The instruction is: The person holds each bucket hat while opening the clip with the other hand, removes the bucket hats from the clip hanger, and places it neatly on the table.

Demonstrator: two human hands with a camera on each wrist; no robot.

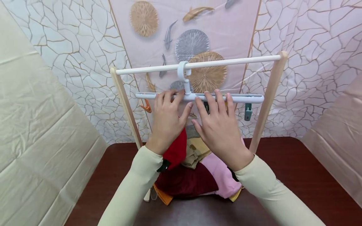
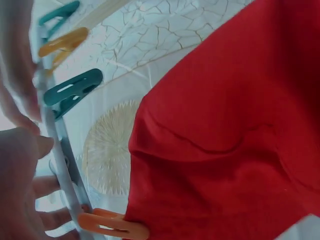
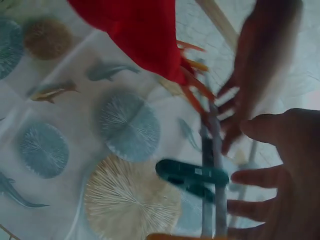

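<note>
A pale blue clip hanger (image 1: 249, 99) hangs by its hook from a white rod. My left hand (image 1: 169, 117) has its fingertips at the bar just left of the hook, thumb extended. My right hand (image 1: 220, 128) spreads nearly straight fingers against the bar right of the hook. A red cloth garment (image 2: 215, 130) hangs below, its corner in an orange clip (image 2: 112, 225) near my left fingers. A dark teal clip (image 3: 192, 173) sits on the bar by my right fingertips; another teal clip (image 1: 248, 111) dangles at the right end. My hands hide part of the bar.
The white rod (image 1: 240, 61) spans two wooden uprights (image 1: 266, 103) on a dark brown table (image 1: 93, 188). A pile of clothes lies under the hanger, with a maroon piece (image 1: 188, 180) and a pink piece (image 1: 222, 175). Patterned cloth (image 1: 65, 47) covers the back.
</note>
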